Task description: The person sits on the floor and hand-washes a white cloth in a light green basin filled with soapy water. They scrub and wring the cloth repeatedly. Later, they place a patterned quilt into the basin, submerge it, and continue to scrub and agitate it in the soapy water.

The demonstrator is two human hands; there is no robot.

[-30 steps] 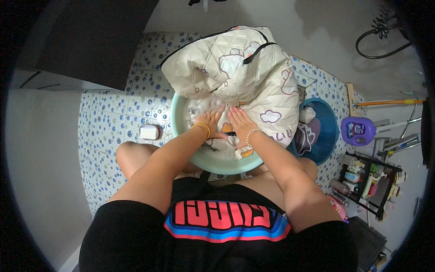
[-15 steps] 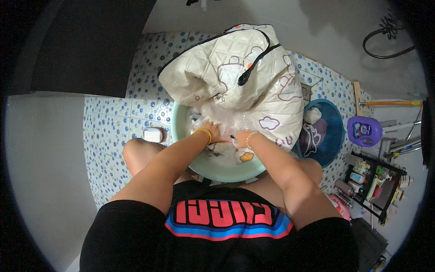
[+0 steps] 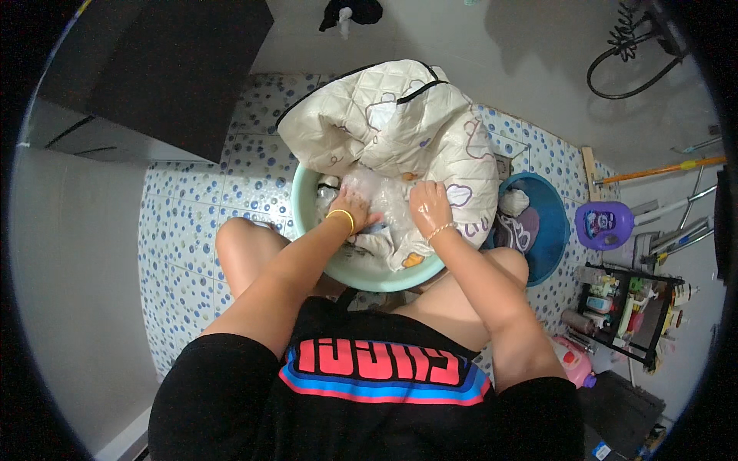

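A large cream quilted cover with black edging and cloud prints hangs over the far and right side of a mint-green basin, part of it inside. Suds and wet fabric fill the basin. My left hand, with a yellow bangle at the wrist, presses into the foam, its fingers spread and thumb out to the side. Resting on the cover at the basin's right, my right hand has its fingers curled into the fabric. A beaded bracelet circles that wrist.
Right of the basin stands a blue bucket holding a purple-and-white item and a pale bundle. Beyond it are a purple jug, an orange pole and a black rack of bottles. A dark cabinet juts in at upper left.
My right hand has come up and right, out of the suds beside my left hand, onto the cover. My left hand's fingers have spread. The view has shifted slightly.
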